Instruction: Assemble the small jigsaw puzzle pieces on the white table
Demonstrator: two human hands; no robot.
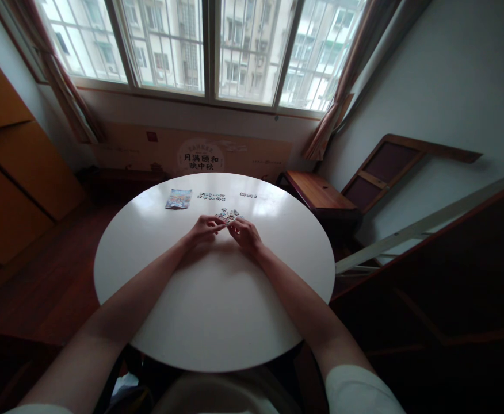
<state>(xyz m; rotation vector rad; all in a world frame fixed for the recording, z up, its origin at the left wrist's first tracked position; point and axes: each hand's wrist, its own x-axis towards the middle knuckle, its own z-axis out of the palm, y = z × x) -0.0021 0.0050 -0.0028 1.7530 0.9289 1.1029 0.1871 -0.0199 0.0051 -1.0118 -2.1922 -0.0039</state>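
My left hand (206, 227) is closed in a pinch, its fingertips at the near edge of a pile of small jigsaw puzzle pieces (230, 215). Close against it, my right hand (244, 231) also pinches, with thumb and fingers bent downward. The two sets of fingertips almost meet over what looks like a puzzle piece, mostly hidden by the fingers. Beyond the pile, several pieces (211, 196) lie sorted in short rows, and another row of pieces (248, 195) sits to their right. A colourful picture packet (178, 199) lies flat at the left.
All of this lies on a round white table (217, 310). Past its far edge is a printed panel (243, 152) below barred windows (252, 52). A wooden bench (319, 192) stands at the right back, and orange cabinets (14, 190) are on the left.
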